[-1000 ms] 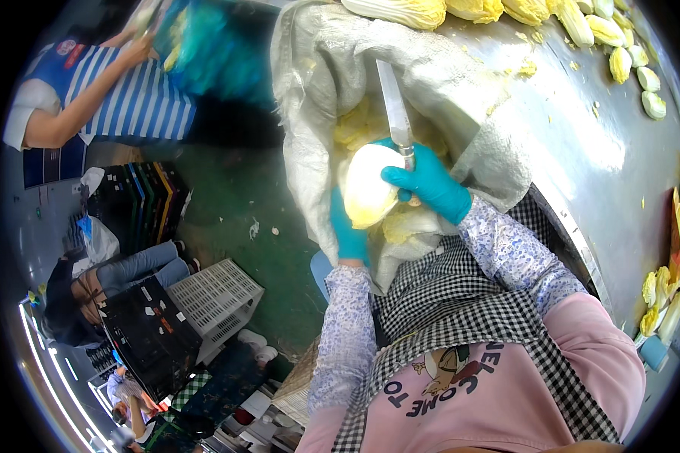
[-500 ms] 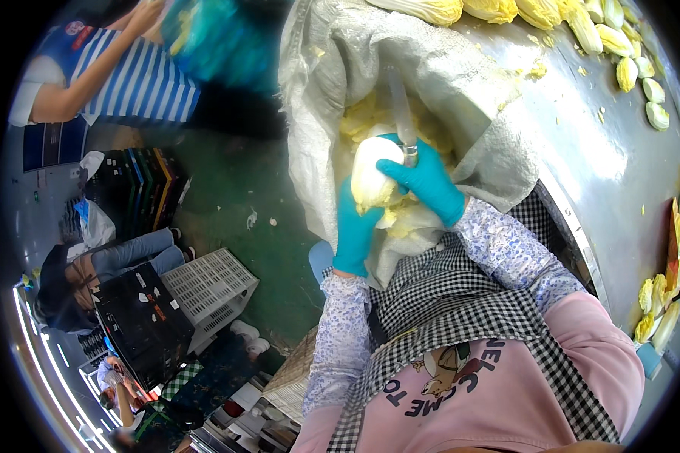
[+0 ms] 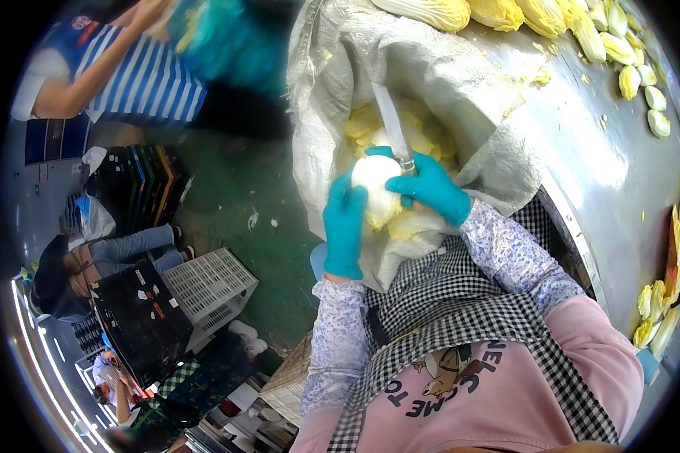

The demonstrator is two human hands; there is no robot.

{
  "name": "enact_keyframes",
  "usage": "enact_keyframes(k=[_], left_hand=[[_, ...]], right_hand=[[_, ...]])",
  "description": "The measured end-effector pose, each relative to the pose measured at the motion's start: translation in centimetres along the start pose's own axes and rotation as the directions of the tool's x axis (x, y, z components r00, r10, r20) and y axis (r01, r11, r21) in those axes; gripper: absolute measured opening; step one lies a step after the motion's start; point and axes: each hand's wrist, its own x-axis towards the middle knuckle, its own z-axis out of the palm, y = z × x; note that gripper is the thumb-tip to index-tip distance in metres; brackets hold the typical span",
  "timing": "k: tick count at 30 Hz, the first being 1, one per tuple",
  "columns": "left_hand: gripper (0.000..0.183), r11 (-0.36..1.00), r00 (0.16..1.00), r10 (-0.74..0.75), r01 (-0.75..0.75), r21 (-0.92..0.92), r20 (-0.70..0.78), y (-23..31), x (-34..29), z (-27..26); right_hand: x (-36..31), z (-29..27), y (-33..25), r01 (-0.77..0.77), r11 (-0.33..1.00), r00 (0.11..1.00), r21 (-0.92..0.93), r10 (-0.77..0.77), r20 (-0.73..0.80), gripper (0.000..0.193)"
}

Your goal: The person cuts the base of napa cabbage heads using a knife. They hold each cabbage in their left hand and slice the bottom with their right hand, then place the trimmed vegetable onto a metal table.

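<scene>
A pale napa cabbage (image 3: 375, 180), its rounded white base facing up, is in my gloved left hand (image 3: 344, 225), whose fingers close round its left side. My right hand (image 3: 437, 187), in a matching teal glove, grips the handle of a knife (image 3: 389, 115). The blade points away and leans slightly left. Fingers of the right hand also rest against the cabbage's right side. Both hands are over the mouth of a white woven sack (image 3: 311, 132), which holds loose yellow cabbage leaves (image 3: 431, 130).
A metal table (image 3: 559, 132) on the right carries a row of napa cabbages (image 3: 542, 16) along its far side. A black crate (image 3: 142, 321) and a light plastic crate (image 3: 213, 285) stand on the floor at left. Another person in a striped apron (image 3: 147, 79) works at the far left.
The cabbage has turned so its white base shows rounder. The knife blade has swung to lean left, and my left hand has shifted slightly left around the cabbage.
</scene>
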Motion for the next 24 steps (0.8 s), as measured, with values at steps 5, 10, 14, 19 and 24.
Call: enact_keyframes(k=[5,10,14,19,24], left_hand=[[0.039,0.981,0.946,0.188,-0.169,0.096,-0.262,-0.6,-0.7,2.0],[0.035,0.995,0.964,0.097,-0.102,-0.009,-0.249,-0.7,-0.3,2.6],[0.034,0.956,0.986,-0.026,-0.023,-0.292,-0.162,-0.8,1.2,2.4],[0.041,0.848,0.937,0.324,-0.226,0.479,-0.133,-6.8,2.5,-1.0],[0.062,0.838,0.971,0.033,0.101,-0.536,0.236,-0.7,-0.9,0.8]], right_hand=[[0.4,1.2,2.8,0.129,0.984,0.98,-0.123,-0.146,-0.139,0.064],[0.4,0.4,2.9,0.04,0.985,0.985,-0.167,-0.067,-0.16,0.061],[0.0,0.0,1.9,0.097,0.99,0.989,-0.103,-0.107,-0.103,0.061],[-0.2,-0.6,0.6,-0.047,0.99,0.999,-0.134,0.047,-0.008,0.063],[0.3,-1.0,1.0,-0.147,0.97,0.986,-0.194,0.16,0.053,0.067]])
